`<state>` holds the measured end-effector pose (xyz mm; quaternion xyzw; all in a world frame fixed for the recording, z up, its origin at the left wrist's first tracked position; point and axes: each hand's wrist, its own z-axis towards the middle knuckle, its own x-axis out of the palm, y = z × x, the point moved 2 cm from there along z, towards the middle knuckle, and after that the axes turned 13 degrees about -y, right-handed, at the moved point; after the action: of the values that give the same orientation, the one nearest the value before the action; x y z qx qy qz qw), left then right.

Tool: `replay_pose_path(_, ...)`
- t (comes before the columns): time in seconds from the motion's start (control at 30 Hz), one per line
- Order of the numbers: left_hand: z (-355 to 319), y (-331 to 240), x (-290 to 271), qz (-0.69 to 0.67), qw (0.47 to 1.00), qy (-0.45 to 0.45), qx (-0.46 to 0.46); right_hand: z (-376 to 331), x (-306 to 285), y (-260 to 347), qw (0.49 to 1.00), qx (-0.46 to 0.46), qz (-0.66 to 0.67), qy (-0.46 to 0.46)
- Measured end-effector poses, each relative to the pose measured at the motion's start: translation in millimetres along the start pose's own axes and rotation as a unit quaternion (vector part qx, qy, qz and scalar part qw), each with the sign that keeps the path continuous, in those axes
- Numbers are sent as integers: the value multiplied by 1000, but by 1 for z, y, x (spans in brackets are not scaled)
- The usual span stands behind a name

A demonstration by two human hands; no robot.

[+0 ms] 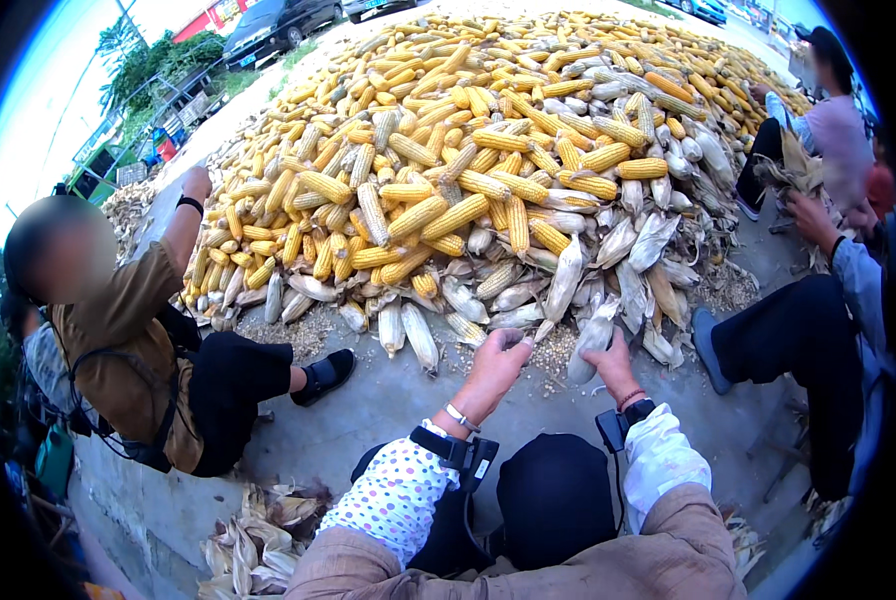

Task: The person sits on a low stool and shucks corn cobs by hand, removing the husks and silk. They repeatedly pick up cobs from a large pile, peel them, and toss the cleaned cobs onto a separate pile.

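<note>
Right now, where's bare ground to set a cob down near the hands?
Bare grey concrete lies between the yellow corn pile, the seated co-worker's black shoe and the wearer's knees. Crowded: husked cobs beyond the left hand and right hand.

We sit outdoors in farmyard by roadside: huge corn pile (488, 140) on concrete ground (368, 410), husk heap (253, 550) beside us, seated co-workers (138, 340) around pile, parked cars (278, 25) and trees (143, 60) beyond.
</note>
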<state>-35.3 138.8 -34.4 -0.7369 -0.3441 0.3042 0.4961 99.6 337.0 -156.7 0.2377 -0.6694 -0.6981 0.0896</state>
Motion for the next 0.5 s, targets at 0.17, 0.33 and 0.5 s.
replay_pose_path(0.17, -11, 12, 17, -20, 991, 59, -117, -1, -7, 109, 950, 10, 306, 68)
replay_pose_path(0.33, -12, -2, 16, -97, 983, 78, -134, -30, -2, 167, 931, -13, 346, 113)
replay_pose_path(0.5, -9, -7, 14, -150, 984, 34, -89, -38, 5, 169, 954, -58, 273, 107)
